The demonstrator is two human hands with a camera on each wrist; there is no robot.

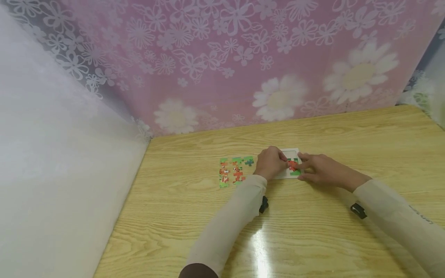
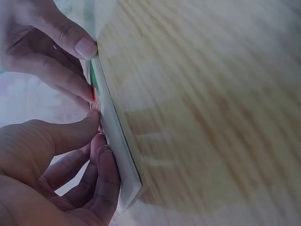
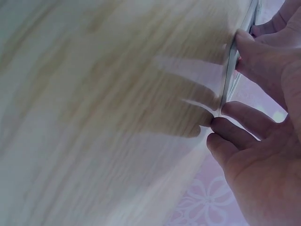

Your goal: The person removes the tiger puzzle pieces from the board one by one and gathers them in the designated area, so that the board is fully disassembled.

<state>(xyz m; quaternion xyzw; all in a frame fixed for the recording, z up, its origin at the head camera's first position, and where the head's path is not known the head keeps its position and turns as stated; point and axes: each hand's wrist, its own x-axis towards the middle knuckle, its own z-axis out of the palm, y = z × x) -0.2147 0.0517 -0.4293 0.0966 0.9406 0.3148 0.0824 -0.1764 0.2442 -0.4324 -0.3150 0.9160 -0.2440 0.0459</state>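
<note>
A white puzzle tray lies on the table, with red and green puzzle pieces in its right part. My left hand reaches over the tray's left side. Its thumb and fingertips pinch a small reddish puzzle piece at the assembled part, mostly hidden by the fingers. From the right, my right hand steadies the tray with spread, slightly bent fingers. Its thumb touches the near edge, one finger presses on the red pieces, and other fingertips rest along the tray's side.
Left of the tray lie joined orange and green puzzle pieces, a second group and a dark teal-green piece. The wooden table meets a pink flowered backdrop behind and a white wall at left.
</note>
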